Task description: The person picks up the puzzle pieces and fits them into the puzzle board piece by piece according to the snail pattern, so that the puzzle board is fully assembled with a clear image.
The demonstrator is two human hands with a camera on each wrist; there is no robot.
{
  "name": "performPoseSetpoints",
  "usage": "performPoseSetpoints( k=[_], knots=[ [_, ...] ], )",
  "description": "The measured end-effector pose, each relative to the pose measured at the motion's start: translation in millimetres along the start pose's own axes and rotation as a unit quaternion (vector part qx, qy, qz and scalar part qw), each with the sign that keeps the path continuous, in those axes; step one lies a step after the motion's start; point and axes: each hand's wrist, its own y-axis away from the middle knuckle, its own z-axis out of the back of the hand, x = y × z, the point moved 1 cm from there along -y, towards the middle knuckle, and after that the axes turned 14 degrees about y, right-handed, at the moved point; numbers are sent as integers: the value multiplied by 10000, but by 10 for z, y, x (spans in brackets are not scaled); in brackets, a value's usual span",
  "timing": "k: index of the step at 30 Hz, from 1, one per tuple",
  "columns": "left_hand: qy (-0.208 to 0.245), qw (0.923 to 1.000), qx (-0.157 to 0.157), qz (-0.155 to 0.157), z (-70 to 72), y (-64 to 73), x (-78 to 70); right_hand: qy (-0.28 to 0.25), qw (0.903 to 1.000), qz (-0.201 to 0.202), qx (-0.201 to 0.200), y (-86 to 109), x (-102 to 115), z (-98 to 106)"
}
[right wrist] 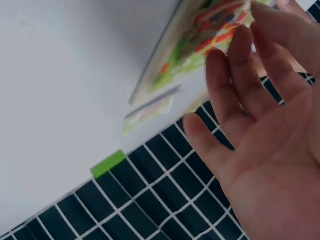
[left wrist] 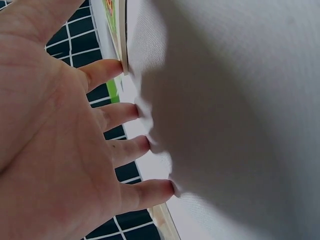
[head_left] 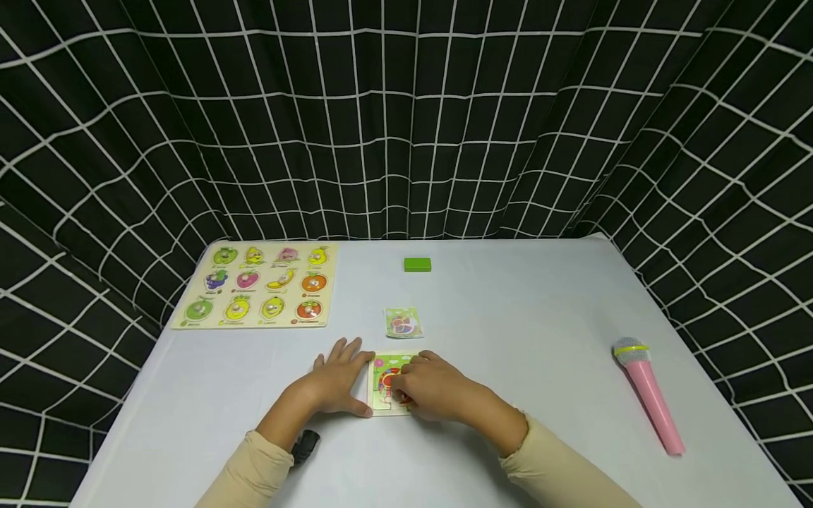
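A small square picture puzzle board (head_left: 381, 403) with a pale rim lies on the white table in front of me. My left hand (head_left: 336, 381) is beside its left edge, fingers spread; thumb and index finger touch the rim. In the left wrist view the other fingertips of the left hand (left wrist: 65, 130) rest on the tabletop. Over the board's right part is my right hand (head_left: 438, 386), its fingers bent down onto the colourful picture. The right wrist view shows the right hand (right wrist: 270, 125) with fingertips at the board (right wrist: 175, 75); whether they pinch a piece is hidden.
Just beyond the board lies a small picture card (head_left: 404, 323), with a green block (head_left: 417, 264) farther back. A fruit peg puzzle (head_left: 254, 286) lies at the back left. On the right is a pink toy microphone (head_left: 651, 398). Black grid-patterned cloth (head_left: 406, 120) surrounds the table.
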Motion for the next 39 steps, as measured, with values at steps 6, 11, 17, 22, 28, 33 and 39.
performPoseSetpoints(
  k=[6, 11, 17, 22, 28, 33, 39],
  knots=[
    [-60, 9999, 74, -50, -4, -11, -32, 137, 9994, -255, -207, 100, -41, -80],
    [-93, 9999, 32, -42, 28, 7, -33, 67, 9994, -210, -264, 130, -48, -144],
    [-90, 9999, 31, -107, 37, 12, -29, -134, 9988, -198, -416, 114, -44, -121],
    [34, 9999, 66, -81, 22, 28, -40, -174, 9987, -210, -423, 131, -42, -123],
    [37, 10000, 37, -34, 41, 43, -43, -11, 9983, -363, -458, 133, -39, -165],
    [24, 10000, 39, -53, 39, 44, -40, 151, 9981, -361, -481, 123, -39, -162],
    [85, 10000, 25, -39, 24, 48, -24, 129, 9986, -307, -418, 110, -40, -160]
  ],
)
